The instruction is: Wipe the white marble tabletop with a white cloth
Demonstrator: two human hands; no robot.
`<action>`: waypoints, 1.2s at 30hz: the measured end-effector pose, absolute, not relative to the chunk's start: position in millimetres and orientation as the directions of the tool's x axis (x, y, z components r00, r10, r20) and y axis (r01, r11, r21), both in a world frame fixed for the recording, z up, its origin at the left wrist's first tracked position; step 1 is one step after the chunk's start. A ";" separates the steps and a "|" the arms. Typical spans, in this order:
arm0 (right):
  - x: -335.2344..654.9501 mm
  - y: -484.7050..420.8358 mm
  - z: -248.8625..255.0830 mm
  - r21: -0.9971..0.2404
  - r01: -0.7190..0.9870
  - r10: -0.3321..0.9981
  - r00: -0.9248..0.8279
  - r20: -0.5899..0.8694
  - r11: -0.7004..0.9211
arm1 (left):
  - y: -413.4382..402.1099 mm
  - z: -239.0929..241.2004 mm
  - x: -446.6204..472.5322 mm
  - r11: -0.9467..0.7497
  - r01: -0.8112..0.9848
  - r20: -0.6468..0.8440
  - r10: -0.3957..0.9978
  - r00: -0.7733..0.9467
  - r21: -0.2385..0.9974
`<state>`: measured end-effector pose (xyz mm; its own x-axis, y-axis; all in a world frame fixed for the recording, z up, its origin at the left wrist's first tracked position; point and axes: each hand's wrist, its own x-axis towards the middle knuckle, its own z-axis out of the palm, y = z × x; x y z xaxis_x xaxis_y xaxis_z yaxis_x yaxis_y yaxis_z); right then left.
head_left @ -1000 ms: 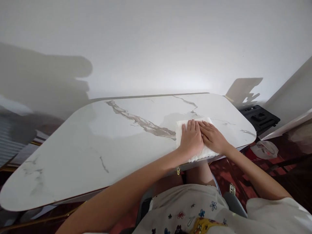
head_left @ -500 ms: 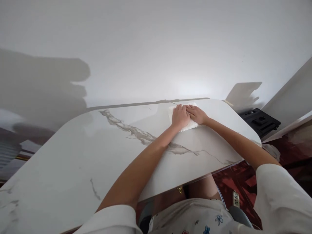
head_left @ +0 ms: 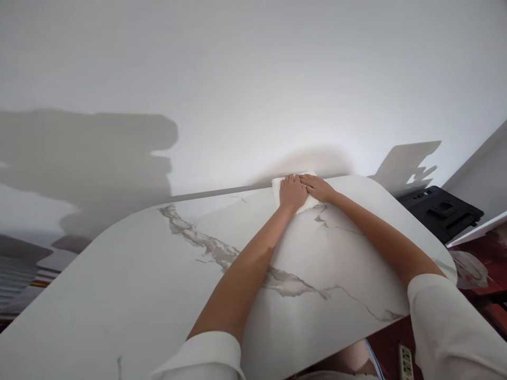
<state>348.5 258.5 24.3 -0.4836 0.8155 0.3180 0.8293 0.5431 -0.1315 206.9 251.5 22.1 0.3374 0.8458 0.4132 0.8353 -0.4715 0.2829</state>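
A white cloth (head_left: pixel 278 191) lies on the marble-patterned tabletop (head_left: pixel 130 253), right at its far edge by the wall. My left hand (head_left: pixel 293 192) rests flat on the cloth, fingers stretched forward. Beside it, my right hand (head_left: pixel 318 188) presses on the same cloth, its fingers angled left so that the fingertips touch the left hand. Both palms face down, and part of the cloth under them is hidden. Brownish-grey veins run across the white surface beneath my forearms.
A white wall (head_left: pixel 253 79) rises behind the table and carries several shadows. Low at the right stands a black case (head_left: pixel 441 214), with a clear plastic bag (head_left: pixel 467 269) nearer. On the reddish floor below the front edge lies a power strip (head_left: pixel 405 361).
Both hands and the cloth have slid away from me to the table's far edge. The view has shifted too, so the tabletop sits lower and my lap is mostly out of sight.
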 end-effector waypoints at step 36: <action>392.7 -49.5 12.5 -0.146 0.883 0.872 -0.390 0.297 0.445 | -15.5 27.6 227.2 -0.488 0.705 0.106 0.852 0.513 0.515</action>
